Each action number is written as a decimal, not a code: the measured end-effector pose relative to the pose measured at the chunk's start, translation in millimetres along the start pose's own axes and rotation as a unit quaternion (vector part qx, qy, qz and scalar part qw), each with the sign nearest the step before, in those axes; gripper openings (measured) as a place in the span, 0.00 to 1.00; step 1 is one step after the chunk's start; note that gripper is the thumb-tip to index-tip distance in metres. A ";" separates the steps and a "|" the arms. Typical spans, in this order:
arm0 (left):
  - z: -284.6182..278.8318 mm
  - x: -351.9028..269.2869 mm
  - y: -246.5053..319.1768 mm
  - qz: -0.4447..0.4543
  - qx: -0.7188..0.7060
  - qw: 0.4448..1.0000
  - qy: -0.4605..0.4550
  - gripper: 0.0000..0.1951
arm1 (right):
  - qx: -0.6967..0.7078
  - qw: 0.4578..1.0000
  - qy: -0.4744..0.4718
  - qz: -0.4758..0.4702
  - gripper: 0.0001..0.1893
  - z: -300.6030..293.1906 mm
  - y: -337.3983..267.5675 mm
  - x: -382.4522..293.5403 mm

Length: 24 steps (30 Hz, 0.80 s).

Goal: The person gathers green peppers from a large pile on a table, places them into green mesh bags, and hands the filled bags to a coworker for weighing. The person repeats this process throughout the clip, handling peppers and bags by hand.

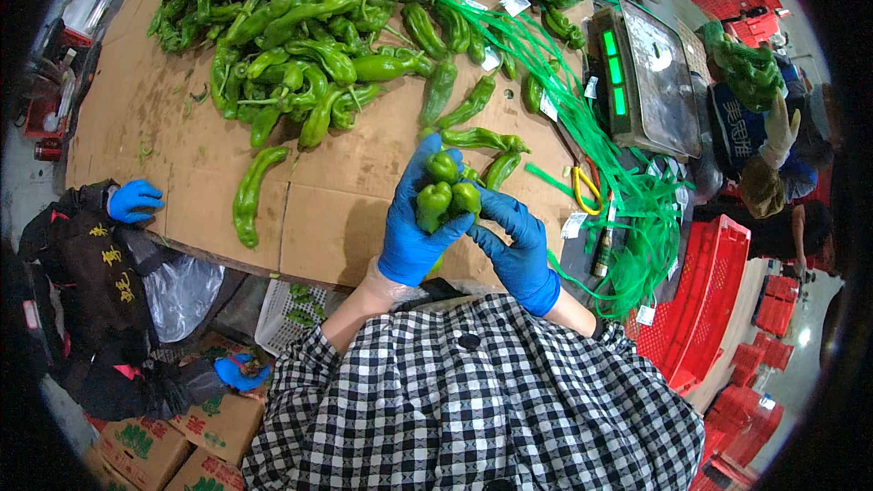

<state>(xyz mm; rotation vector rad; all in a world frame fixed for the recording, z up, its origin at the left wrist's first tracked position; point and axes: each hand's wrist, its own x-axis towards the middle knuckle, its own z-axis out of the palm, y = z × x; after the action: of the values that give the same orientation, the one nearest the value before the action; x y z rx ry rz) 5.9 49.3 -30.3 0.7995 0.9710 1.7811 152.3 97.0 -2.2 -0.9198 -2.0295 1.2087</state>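
My left hand [423, 232], in a blue glove, is closed around a bunch of green peppers [434, 203], their blunt ends facing up. At the bunch's right side, my right hand [518, 249], also blue-gloved, has its fingertips at or against the peppers. Its thumb and fingers are apart, with nothing visible between them. Just beyond my hands, several loose green peppers [481, 140] lie on the cardboard-covered table [204, 184]. Another curved pepper [251, 198] lies by itself to the left. A large heap of green peppers [293, 48] covers the far side.
Green mesh bags [638, 245] with white labels trail along the right side. Yellow-handled scissors [586, 191] lie beside them. A digital scale [655, 75] stands at far right, above red crates [702, 300]. A co-worker's gloved hand [135, 202] rests at the table's left edge.
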 end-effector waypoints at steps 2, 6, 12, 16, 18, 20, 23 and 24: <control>-1.6 -2.1 -1.7 0.011 0.026 1.000 -0.002 0.43 | 0.009 1.000 0.001 -0.006 0.23 2.3 1.1 -0.7; -2.6 -7.2 -2.5 0.010 0.067 0.998 0.009 0.43 | 0.038 0.999 0.008 0.002 0.21 8.1 0.4 -3.6; -5.5 -11.4 -2.1 0.024 0.145 0.989 0.014 0.43 | 0.066 0.998 0.007 0.001 0.18 11.8 3.5 -5.3; -13.9 -10.6 -2.8 0.068 0.237 0.968 -0.040 0.51 | 0.055 0.998 0.010 -0.031 0.22 13.6 5.9 -5.3; -6.6 -11.8 -0.2 0.043 0.176 0.983 -0.003 0.49 | 0.018 0.998 0.011 -0.055 0.26 16.5 8.9 -7.7; -4.4 -13.5 -2.0 0.017 0.100 0.994 0.040 0.49 | -0.017 0.999 -0.025 -0.031 0.33 16.8 2.0 -11.2; -13.6 -13.0 9.0 -0.166 0.013 0.984 0.070 0.45 | 0.061 0.993 -0.099 0.027 0.29 16.1 1.5 -13.5; -20.5 -13.8 11.3 -0.192 -0.030 0.978 0.077 0.44 | 0.060 0.993 -0.095 0.022 0.28 10.8 4.2 -13.7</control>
<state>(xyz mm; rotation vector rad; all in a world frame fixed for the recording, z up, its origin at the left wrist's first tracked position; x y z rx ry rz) -10.9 28.1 -31.6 0.4054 1.0849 1.5404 153.0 82.2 -12.4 -0.8232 -2.0646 1.4754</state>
